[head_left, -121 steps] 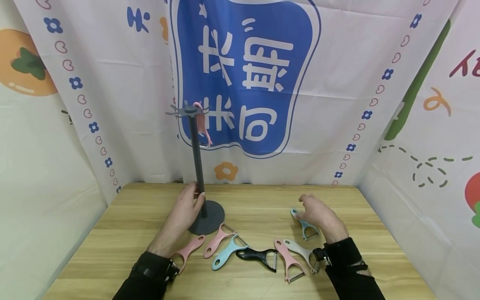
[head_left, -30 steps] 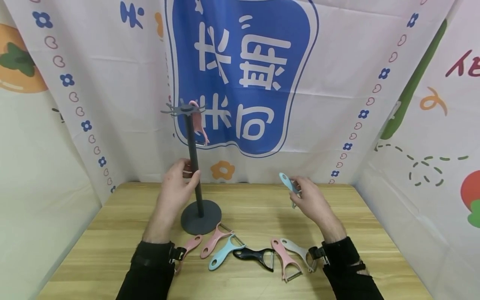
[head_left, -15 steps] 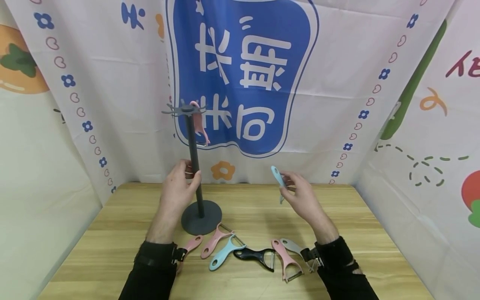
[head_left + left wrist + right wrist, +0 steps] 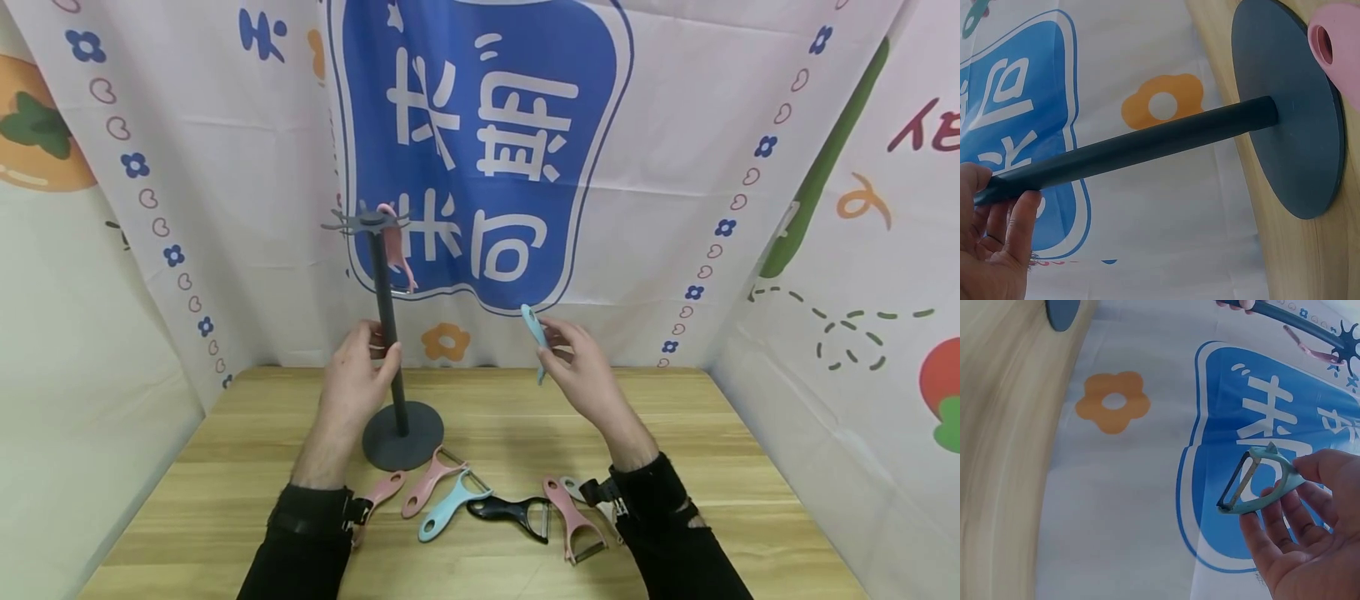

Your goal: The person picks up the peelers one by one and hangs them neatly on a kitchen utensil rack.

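1. While the left hand (image 4: 360,371) is holding the grey stand (image 4: 383,292) by its post (thumb one side, fingers the other), the right hand (image 4: 583,367) is pinching the blue peeler (image 4: 534,327) near where fork meets handle, thumb opposing fingers.
2. Location: peeler is hanging in mid-air over the table (image 4: 225,500), right of the stand, well apart from it, touching only the hand.
3. Handling, my guess: we're dealing with something light and stiff, likely moulded plastic with a thin metal blade, not very fragile. Smooth finish is probably making it slightly slippery.
4. Hold: I'm favouring the fork or neck (the pinch is sitting about there), since that is leaving the handle end free. Fingertips are sitting near the blade, so I'm counting its edge as a nick risk.
5. Direction: handle end is pointing up, leaning left toward the stand; blade end is pointing down. Long axis is running steeply, nearer upright than flat.
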Action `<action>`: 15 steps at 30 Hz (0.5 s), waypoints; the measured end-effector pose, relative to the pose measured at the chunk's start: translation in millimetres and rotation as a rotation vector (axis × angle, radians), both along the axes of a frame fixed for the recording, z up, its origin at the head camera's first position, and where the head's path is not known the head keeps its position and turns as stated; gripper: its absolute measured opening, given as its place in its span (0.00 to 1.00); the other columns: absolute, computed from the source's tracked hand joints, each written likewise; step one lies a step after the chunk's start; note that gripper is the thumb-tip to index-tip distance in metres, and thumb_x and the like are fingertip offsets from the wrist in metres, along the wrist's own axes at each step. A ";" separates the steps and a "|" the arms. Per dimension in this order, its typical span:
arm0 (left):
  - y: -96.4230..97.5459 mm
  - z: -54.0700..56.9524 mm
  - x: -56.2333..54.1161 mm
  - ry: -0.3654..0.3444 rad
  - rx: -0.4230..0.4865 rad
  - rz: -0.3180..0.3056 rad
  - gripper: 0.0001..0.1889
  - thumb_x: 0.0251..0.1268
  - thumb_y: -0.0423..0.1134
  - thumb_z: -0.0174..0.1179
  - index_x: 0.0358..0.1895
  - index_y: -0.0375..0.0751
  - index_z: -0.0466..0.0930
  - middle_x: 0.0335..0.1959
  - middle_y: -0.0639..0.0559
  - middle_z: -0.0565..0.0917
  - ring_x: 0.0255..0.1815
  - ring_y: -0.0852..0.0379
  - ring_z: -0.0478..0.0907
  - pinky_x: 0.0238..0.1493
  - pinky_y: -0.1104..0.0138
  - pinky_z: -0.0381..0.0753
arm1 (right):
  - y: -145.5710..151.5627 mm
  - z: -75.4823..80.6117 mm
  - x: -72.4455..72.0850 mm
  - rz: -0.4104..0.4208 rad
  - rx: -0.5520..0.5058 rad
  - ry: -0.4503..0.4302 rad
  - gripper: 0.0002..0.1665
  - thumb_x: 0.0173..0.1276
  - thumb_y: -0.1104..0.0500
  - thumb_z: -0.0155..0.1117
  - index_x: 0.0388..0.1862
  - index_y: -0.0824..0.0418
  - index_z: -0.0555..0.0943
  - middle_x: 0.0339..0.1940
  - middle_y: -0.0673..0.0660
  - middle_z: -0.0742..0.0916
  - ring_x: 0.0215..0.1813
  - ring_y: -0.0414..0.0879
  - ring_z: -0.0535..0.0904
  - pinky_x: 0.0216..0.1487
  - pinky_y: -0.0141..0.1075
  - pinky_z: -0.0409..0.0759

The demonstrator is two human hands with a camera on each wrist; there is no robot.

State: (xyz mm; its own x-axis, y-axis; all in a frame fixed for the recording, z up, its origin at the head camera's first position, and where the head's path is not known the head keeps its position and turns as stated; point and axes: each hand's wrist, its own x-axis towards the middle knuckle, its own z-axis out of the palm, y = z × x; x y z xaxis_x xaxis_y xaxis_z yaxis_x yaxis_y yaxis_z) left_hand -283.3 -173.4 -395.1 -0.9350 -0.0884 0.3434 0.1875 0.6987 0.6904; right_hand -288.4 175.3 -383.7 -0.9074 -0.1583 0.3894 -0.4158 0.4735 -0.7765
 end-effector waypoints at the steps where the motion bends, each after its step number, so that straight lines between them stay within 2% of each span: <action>1: 0.0 -0.2 -0.1 -0.001 0.000 0.000 0.22 0.95 0.46 0.62 0.76 0.35 0.75 0.70 0.32 0.85 0.72 0.33 0.89 0.71 0.37 0.95 | -2.1 2.4 0.1 0.000 -0.003 0.005 0.31 0.89 0.67 0.67 0.87 0.66 0.77 0.73 0.71 0.84 0.77 0.67 0.85 0.84 0.57 0.88; 15: 0.4 0.6 -0.2 -0.006 -0.014 0.001 0.23 0.95 0.46 0.61 0.77 0.35 0.74 0.70 0.32 0.85 0.72 0.32 0.89 0.71 0.36 0.94 | -22.1 30.1 -4.7 0.011 -0.038 0.041 0.32 0.91 0.63 0.66 0.90 0.60 0.77 0.74 0.68 0.84 0.78 0.65 0.85 0.86 0.58 0.86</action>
